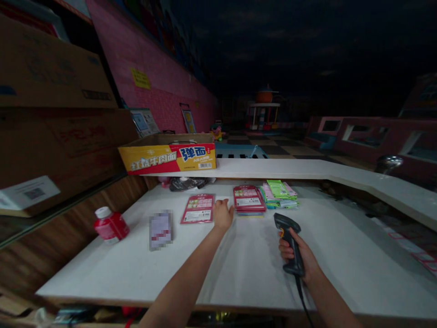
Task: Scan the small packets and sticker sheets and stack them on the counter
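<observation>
The right hand (pixel 309 262), at the lower right of the frame, is closed around a black scanner (pixel 296 256) with a cord (pixel 302 296) hanging down. The left hand (pixel 223 215) is near the middle, palm down with its fingers a little bent. I cannot tell if it grips anything. It is right by the edge of a flat red pack (pixel 198 208) on its left. On its other side is a pile of red packs (pixel 248 199), with a pile of green and pink packets (pixel 280 191) next to that. All of these are on the white tabletop (pixel 252 264). At the left of the frame are 1 red bottle (pixel 111 226) with a white cap and 1 blurry card (pixel 161 230).
</observation>
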The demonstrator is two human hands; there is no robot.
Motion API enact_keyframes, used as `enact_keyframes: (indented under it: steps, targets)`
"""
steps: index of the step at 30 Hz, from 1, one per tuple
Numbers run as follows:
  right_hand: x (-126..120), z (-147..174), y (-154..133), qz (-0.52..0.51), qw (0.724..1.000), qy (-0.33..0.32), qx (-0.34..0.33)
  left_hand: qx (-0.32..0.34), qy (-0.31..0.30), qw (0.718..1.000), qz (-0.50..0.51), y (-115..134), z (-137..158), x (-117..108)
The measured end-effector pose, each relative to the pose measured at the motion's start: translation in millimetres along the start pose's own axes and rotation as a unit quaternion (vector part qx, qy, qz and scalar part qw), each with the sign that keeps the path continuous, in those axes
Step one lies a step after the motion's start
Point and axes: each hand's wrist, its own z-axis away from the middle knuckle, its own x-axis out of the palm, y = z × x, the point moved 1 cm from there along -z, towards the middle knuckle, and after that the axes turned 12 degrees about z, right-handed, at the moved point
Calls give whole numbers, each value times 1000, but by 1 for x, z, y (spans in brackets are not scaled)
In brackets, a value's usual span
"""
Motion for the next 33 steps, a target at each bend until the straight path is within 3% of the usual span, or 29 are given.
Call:
enact_keyframes:
  steps: [6,10,17,23,26,33]
  targets:
    - [3,7,0,-3,1000,-1,12,3,45,994,-95,-55,41,-51]
    - [5,10,2,-1,1000,7,2,-20,21,991,-132,-78,60,-55]
    - [6,15,2,21,999,37,-15,-7,9,993,-118,-72,66,-58]
    - [7,16,2,16,999,36,-10,-113,100,976,-156,-69,69,-66]
    - [5,16,2,19,999,35,-12,-130,99,975,-148,-70,70,-64]
    - [3,15,3,47,998,27,-27,-156,135,978,0,-86,67,-69]
